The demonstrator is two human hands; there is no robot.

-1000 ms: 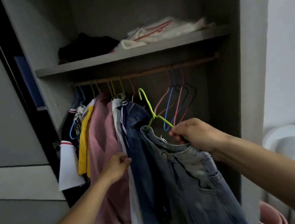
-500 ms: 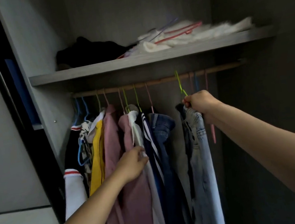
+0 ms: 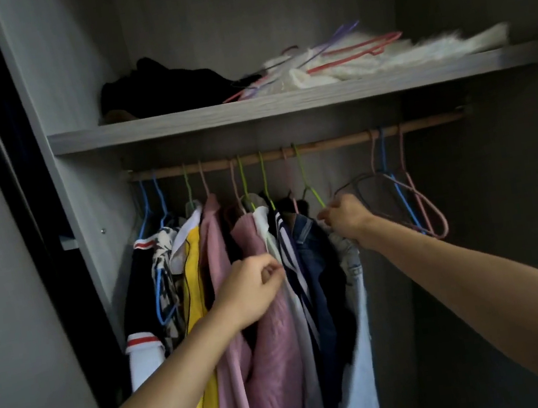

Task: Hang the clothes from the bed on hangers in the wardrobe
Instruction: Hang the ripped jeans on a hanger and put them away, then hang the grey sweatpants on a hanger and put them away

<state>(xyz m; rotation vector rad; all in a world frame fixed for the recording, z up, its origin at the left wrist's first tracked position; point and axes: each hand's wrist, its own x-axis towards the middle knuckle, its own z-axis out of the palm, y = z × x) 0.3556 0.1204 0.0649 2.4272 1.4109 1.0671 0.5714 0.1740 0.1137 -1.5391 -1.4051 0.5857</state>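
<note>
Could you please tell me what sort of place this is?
Most likely a bedroom wardrobe: clothes on wire hangers along a wooden rail, under a shelf of folded items.

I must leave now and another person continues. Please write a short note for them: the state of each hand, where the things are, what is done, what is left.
Left hand: closed on the pink garment.
Right hand: at the shoulder of the light jeans, by their green hanger; grip unclear.
Done: the jeans hang on the rail, last in the row.
Spare: empty hangers further right.
Left: let go; the bed is out of view, check it for more clothes.
</note>
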